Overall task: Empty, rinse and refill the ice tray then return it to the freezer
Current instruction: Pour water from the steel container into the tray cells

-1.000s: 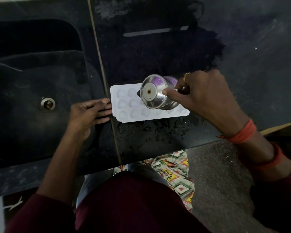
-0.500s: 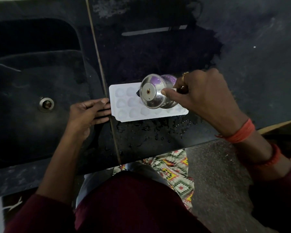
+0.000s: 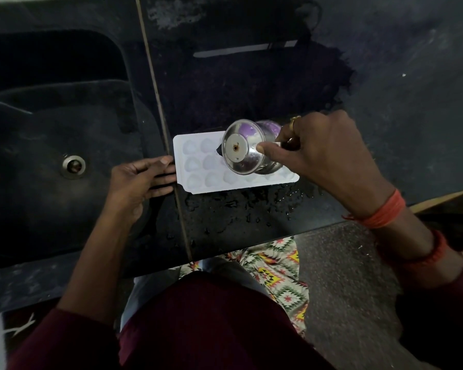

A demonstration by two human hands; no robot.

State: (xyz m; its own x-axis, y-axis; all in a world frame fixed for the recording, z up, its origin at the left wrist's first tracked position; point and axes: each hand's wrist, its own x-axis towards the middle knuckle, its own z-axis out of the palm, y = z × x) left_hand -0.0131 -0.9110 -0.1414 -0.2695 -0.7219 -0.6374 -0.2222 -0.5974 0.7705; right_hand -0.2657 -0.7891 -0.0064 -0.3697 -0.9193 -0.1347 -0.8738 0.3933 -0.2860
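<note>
— Has the ice tray (image 3: pixel 198 169) shifted?
— No; it stays on the counter (image 3: pixel 385 62), its end against the straight fingertips of the left hand (image 3: pixel 137 180). The right hand (image 3: pixel 324 153) still grips the tipped steel cup (image 3: pixel 245 148), covering cells beneath its thumb.
— Nearby?
— Drain (image 3: pixel 73 165) behind the left knuckles.

— Any lettering, brand or number to read here?

— None. The ice tray (image 3: pixel 195 180) is plain white, and the steel cup (image 3: pixel 241 158) shows only bare metal.

— And around them?

— Too dark to make out any sign or label.
</note>
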